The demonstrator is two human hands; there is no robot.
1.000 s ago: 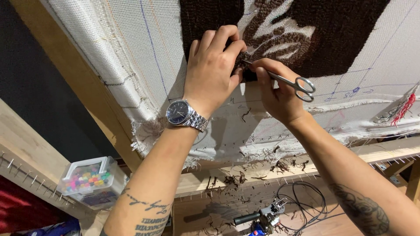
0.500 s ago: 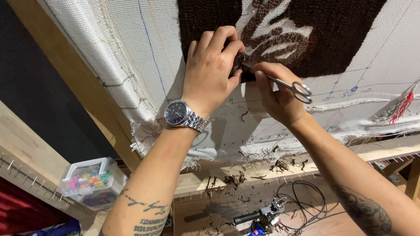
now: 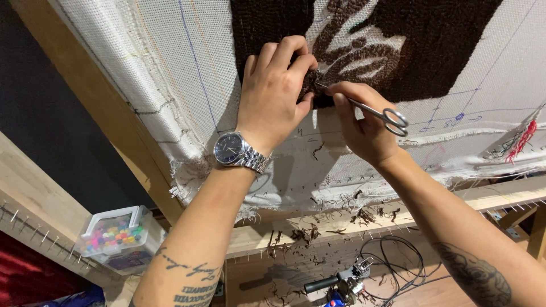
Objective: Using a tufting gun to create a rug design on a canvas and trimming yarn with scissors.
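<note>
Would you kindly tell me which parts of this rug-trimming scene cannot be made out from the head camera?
- Blade tips of the small silver scissors: hidden in the head view between the left hand and right hand.
- Dark brown tufted pattern on the white backing cloth: cut off by the top edge.
- Black-handled tool below: partly cut off by the bottom edge.
- Contents of the clear plastic box: too small.
</note>
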